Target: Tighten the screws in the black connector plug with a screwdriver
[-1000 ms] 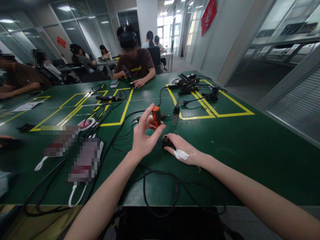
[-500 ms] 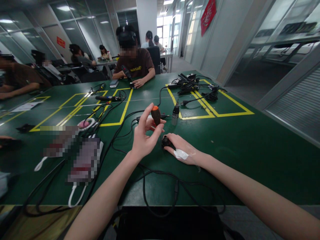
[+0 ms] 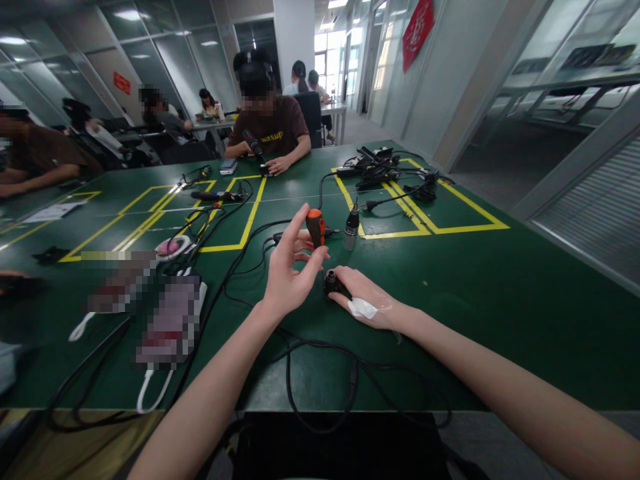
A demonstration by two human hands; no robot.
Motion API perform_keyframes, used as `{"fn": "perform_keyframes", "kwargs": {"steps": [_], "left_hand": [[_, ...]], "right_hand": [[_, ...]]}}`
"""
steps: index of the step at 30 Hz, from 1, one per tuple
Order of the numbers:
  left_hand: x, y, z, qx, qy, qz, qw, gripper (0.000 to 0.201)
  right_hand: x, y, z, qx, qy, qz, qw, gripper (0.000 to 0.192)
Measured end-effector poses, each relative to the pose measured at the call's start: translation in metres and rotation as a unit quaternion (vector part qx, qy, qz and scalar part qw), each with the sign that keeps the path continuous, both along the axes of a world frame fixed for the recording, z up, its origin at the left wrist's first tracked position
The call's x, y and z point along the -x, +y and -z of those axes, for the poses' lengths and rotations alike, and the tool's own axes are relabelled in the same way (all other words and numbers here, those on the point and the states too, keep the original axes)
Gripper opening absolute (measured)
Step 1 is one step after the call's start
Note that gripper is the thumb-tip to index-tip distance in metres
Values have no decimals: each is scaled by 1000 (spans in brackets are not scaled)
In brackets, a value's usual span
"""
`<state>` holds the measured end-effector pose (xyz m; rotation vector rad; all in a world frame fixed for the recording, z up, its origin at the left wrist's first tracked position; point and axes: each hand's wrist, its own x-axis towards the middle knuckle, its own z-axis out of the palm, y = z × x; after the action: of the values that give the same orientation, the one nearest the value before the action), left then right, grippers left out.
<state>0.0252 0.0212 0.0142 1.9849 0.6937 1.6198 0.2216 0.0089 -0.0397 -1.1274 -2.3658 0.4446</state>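
My left hand (image 3: 290, 270) is closed around a screwdriver with an orange-and-dark handle (image 3: 316, 227), held nearly upright above the table. Its thin shaft points down beside a small black cylindrical part (image 3: 331, 283) with a narrow threaded-looking neck. My right hand (image 3: 363, 293) pinches that part against the green tabletop; what kind of part it is I cannot make out. White tape covers some skin near the right thumb. Just beyond the hands stands a clear-bodied bottle-like item with a black pointed top (image 3: 352, 227).
Black cables (image 3: 320, 344) loop over the green table (image 3: 480, 300) in front of me. Two phone-like devices (image 3: 173, 320) with white cords lie at left. A pile of black cords (image 3: 375, 167) sits at the back right. Across the table a person (image 3: 273, 127) works with a tool.
The screwdriver handle has turned in my left fingers, so more of its orange side shows, and it has shifted slightly right. My right hand and the black part stay put.
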Motion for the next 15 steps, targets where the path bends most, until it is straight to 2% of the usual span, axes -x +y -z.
{"fn": "perform_keyframes", "kwargs": {"steps": [7, 15], "left_hand": [[0, 1, 3, -3, -3, 40, 999, 61], [0, -1, 2, -5, 8, 15, 1000, 75]], "right_hand": [[0, 0, -1, 1, 9, -6, 1000, 16], [0, 0, -2, -2, 1, 0, 1000, 24]]}}
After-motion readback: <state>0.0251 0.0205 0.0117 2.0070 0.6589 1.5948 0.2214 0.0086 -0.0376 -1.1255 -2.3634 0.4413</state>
